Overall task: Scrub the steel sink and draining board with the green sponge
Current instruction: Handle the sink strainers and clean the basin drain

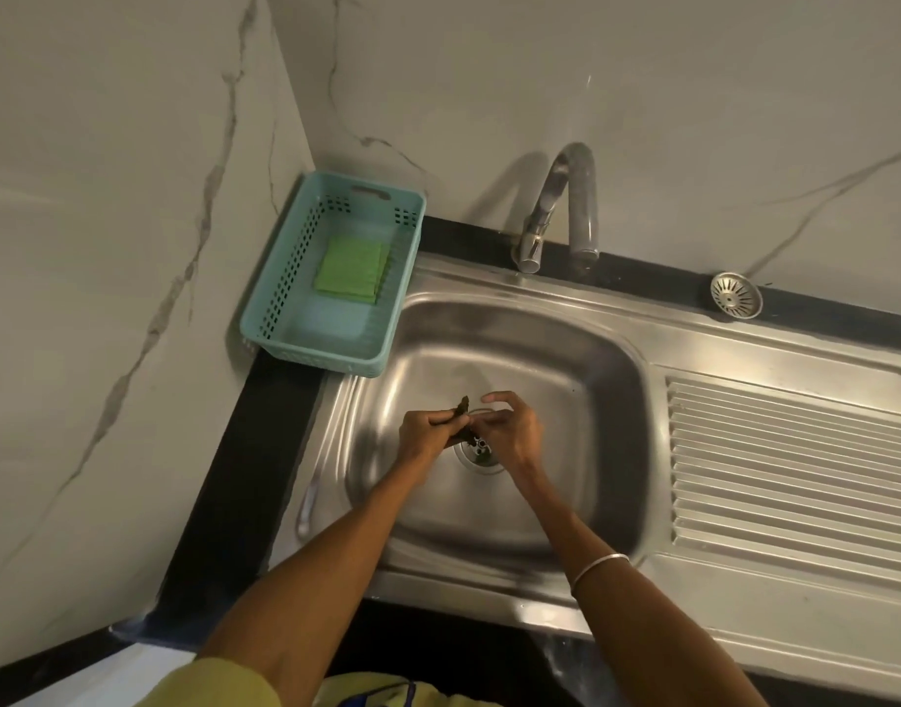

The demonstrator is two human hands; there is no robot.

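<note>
Both my hands are low in the steel sink (565, 359), right over the drain (481, 457). My left hand (425, 433) grips a dark green sponge (462, 406), squeezed small, one end poking out above the fingers. My right hand (509, 431) sits against it, fingers loosely curled, fingertips touching the sponge's end. Whether the right hand holds the sponge I cannot tell. The ribbed draining board (795, 466) lies to the right of the basin. Another bright green sponge (352, 269) lies flat in a teal basket (280, 298) at the back left.
A steel tap (560, 206) arches over the sink's back rim. A loose round strainer (736, 294) rests on the black counter strip behind the draining board. Marble-patterned walls close in at the back and left. A black counter edge (234, 472) runs along the sink's left.
</note>
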